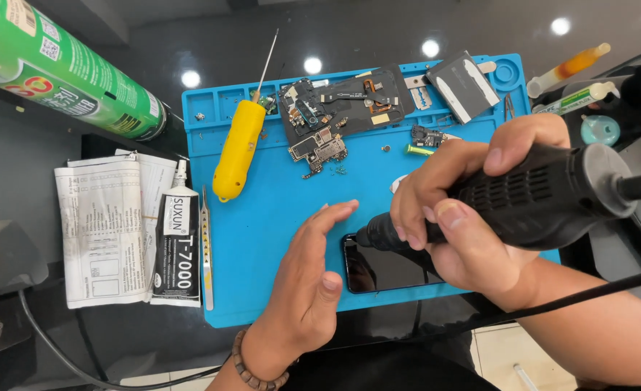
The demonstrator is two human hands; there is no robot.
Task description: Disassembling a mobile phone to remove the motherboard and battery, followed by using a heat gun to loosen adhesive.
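Glossy dark worktop [378,36] with round ceiling-light reflections [312,65]; pale tiled floor [501,355] below.

Your single head camera looks almost straight down, close over the blue mat [262,275] on the dark worktop [378,36], your body at the frame's bottom.

Phone repair workshop: blue work mat [262,261] on a dark bench, strewn with circuit boards [319,150], screws, tweezers [206,250], glue tube [176,242], spray can [60,69].
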